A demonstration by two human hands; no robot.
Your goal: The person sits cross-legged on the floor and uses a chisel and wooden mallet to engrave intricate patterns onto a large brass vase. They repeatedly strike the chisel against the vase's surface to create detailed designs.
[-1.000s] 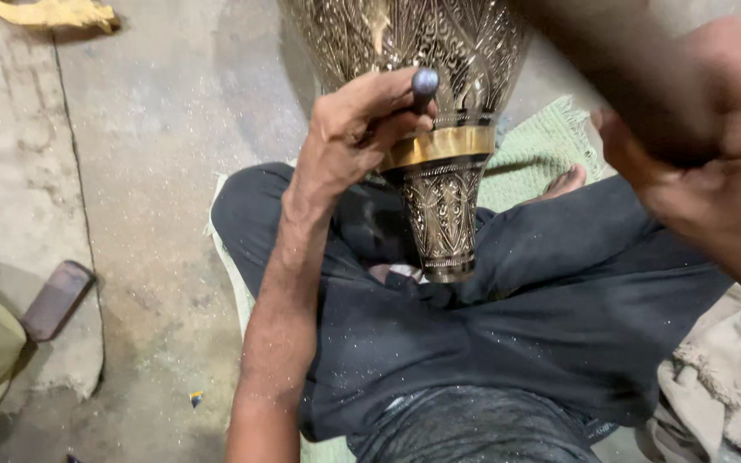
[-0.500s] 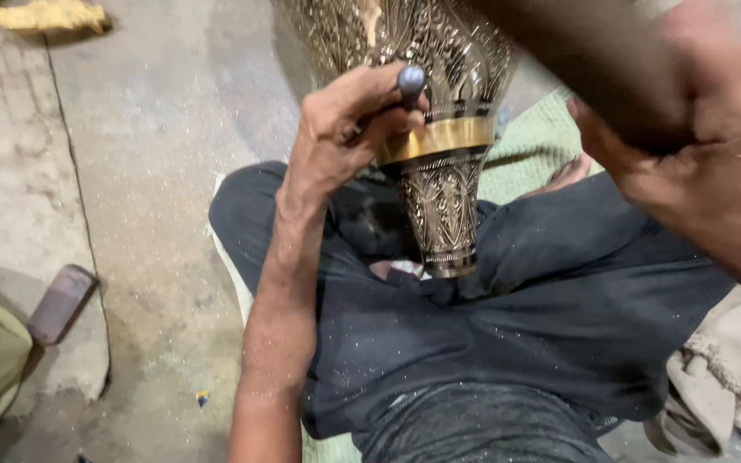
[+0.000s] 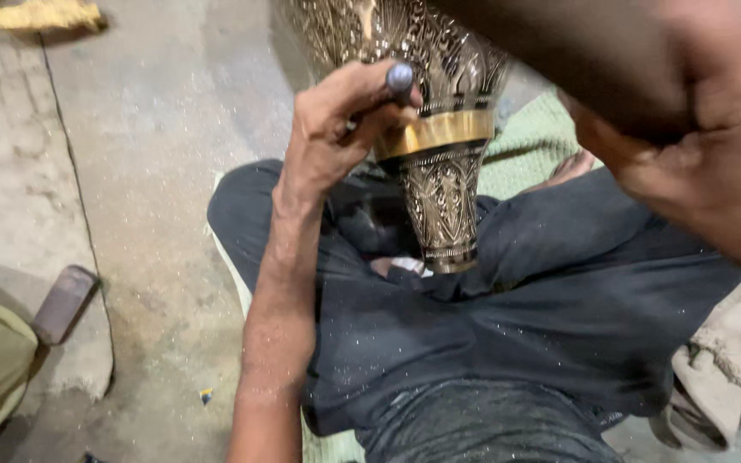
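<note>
Head view: the left hand [image 3: 336, 129] is curled closed around a short metal punch [image 3: 398, 79], whose rounded grey top sticks up above the thumb and forefinger. The lower end of the tool is hidden behind the fingers, so where its tip meets the metal cannot be told. The hand presses against the side of an engraved brass vase [image 3: 439, 129], right at the plain polished band that runs round it between the patterned upper body and the patterned narrow foot. The vase stands tilted, its narrow end resting down in the lap between the crossed legs in dark trousers [image 3: 508, 317], its wider body running up out of the top of the picture.

The right hand [image 3: 696, 163] is large, close to the camera and blurred at the upper right. It looks closed, with a dark blurred shape running up and to the left from it, but what it grips cannot be told.

Fine shiny specks lie scattered over the trousers. A green cloth [image 3: 533, 146] lies under the legs, behind the vase. The concrete floor [image 3: 147, 171] spreads out to the left, with a flat dark block [image 3: 63, 302] lying near the left edge and a crumpled pale rag [image 3: 731, 377] at the lower right.
</note>
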